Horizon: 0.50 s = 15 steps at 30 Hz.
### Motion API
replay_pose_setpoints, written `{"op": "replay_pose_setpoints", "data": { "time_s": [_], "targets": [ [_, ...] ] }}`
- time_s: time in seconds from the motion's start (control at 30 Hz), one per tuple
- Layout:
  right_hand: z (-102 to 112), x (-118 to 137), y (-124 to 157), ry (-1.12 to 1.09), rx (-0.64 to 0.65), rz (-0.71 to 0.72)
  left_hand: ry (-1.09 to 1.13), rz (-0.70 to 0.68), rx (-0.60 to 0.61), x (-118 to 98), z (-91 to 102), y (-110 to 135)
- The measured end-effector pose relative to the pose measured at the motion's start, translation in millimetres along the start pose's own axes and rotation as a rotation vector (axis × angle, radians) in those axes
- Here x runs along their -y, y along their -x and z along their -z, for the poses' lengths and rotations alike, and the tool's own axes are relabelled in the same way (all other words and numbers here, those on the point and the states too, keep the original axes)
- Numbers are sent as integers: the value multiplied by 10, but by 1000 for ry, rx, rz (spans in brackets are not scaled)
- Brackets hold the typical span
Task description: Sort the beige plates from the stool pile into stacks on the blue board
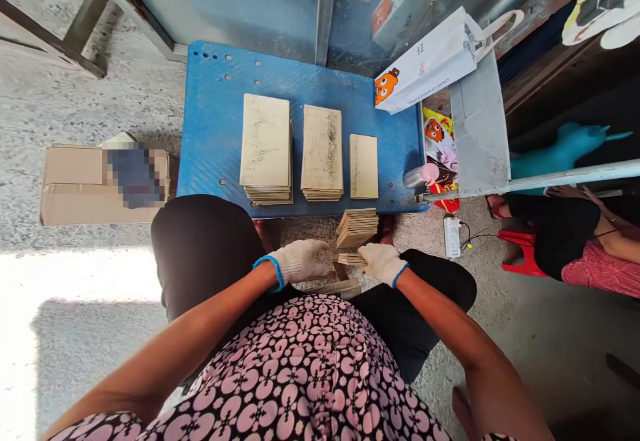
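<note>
White knit gloves with blue cuffs cover both hands. My right hand (384, 265) grips a small bundle of thin wooden boards (352, 259) at its right end. Facing it from the other side is my left hand (304, 261), fingers stretched out and apart, with nothing visible in it. Just beyond the bundle, a taller pile of thin boards (357, 227) stands by the table edge. More boards (341, 287) lie low between my knees, partly hidden. On the blue table are a large board stack (266, 141), a medium stack (323, 151) and a small low stack (364, 166).
A white paper bag (427, 61) leans at the table's (210, 127) back right, near a pink-lidded bottle (423, 175). A cardboard box (73, 187) is at left. On the right are a power strip (452, 237), a red stool (520, 254) and another seated person (560, 227).
</note>
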State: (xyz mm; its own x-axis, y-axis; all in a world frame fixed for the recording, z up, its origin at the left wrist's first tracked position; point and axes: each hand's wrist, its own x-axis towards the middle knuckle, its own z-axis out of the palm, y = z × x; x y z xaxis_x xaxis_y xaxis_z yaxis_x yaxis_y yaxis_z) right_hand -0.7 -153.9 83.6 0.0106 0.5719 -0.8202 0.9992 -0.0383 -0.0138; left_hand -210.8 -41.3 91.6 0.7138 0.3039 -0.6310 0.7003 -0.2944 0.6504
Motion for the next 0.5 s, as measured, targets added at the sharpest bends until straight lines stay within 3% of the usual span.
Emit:
{"op": "replay_pose_setpoints", "data": {
  "time_s": [0.2, 0.5],
  "targets": [
    [-166, -77, -370, 2, 112, -21, 151, 31, -19, 160, -103, 56],
    [-235, -118, -577, -83, 141, -79, 200, 0, -45, 235, -96, -36]
  ]
}}
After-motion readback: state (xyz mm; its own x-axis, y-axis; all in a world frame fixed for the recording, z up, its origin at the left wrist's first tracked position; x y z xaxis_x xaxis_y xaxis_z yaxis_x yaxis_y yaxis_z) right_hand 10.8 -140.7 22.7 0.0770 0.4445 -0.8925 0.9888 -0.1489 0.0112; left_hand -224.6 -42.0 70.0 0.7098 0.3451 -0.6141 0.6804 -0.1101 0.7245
